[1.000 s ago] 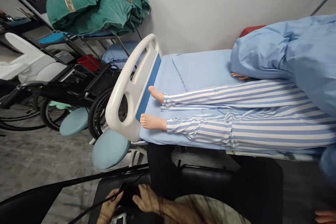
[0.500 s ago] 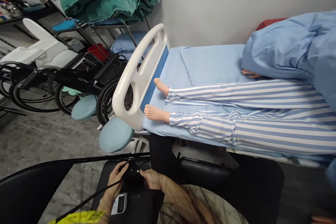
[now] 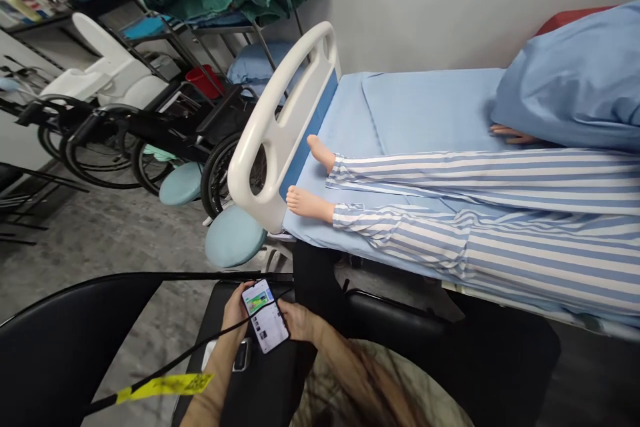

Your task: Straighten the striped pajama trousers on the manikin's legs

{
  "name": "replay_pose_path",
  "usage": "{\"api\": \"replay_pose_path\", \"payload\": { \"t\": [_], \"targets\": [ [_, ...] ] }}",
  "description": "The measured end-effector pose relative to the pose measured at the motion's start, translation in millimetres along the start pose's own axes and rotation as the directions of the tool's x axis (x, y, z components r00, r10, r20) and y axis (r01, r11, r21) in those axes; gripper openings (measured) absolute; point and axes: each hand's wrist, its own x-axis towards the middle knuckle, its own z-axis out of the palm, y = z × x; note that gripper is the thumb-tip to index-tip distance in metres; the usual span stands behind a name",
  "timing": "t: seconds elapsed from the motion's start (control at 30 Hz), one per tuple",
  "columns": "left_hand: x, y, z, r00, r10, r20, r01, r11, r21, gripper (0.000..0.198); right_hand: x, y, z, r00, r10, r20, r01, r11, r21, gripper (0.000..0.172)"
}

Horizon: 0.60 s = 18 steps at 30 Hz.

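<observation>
- Live on my feed: the smartphone point(image 3: 265, 317) sits between both hands, screen lit and tilted up toward the head camera, just below the footboard point(image 3: 265, 120) of the hospital bed point(image 3: 430, 107).
- Its long axis runs on a slant: the top end points up-left toward the footboard, the bottom end down-right, away from it.
- The left hand point(image 3: 233, 320) is at the phone's left edge and the right hand point(image 3: 297, 320) at its right edge. Neither is nearer, as both touch it.
- Fingers on both sides are clamped on the phone, pinching it from the two long edges.
- Against the last frame, the dark shape between the hands now shows its lit screen, and it sits higher in my view.
- A black cord point(image 3: 170, 363) with a yellow tag point(image 3: 165, 385) crosses the left forearm, away from the footboard.
- A small white-and-black device point(image 3: 240, 355) lies just under that forearm.
- Past the footboard, a manikin point(image 3: 500, 213) in blue-striped pyjamas lies on the bed. To the footboard's left stands a wheelchair point(image 3: 227, 173).
</observation>
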Motion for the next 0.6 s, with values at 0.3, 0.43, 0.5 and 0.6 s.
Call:
{"api": "replay_pose_path", "payload": {
  "t": [0.3,0.43,0.5,0.6],
  "targets": [
    [-3,-10,1.6,0.994,0.076,-0.078,-0.082,0.993,-0.086,0.023,4,15,-3,0.984,-0.132,-0.119,0.124,0.990,-0.072,0.031],
    [-1,-13,0.5,0.995,0.076,-0.063,-0.079,0.996,-0.038,0.027,-2,13,-3,0.987,-0.145,-0.069,0.134,0.980,-0.147,0.045],
    [1,-15,0.8,0.995,0.064,-0.074,-0.067,0.997,-0.034,0.032,-8,10,-2,0.988,-0.153,-0.030,0.143,0.966,-0.215,0.056],
    [1,-14,4.3,0.995,0.064,-0.076,-0.066,0.997,-0.027,0.036,-15,5,-2,0.986,-0.163,-0.024,0.147,0.934,-0.327,0.064]
  ]
}}
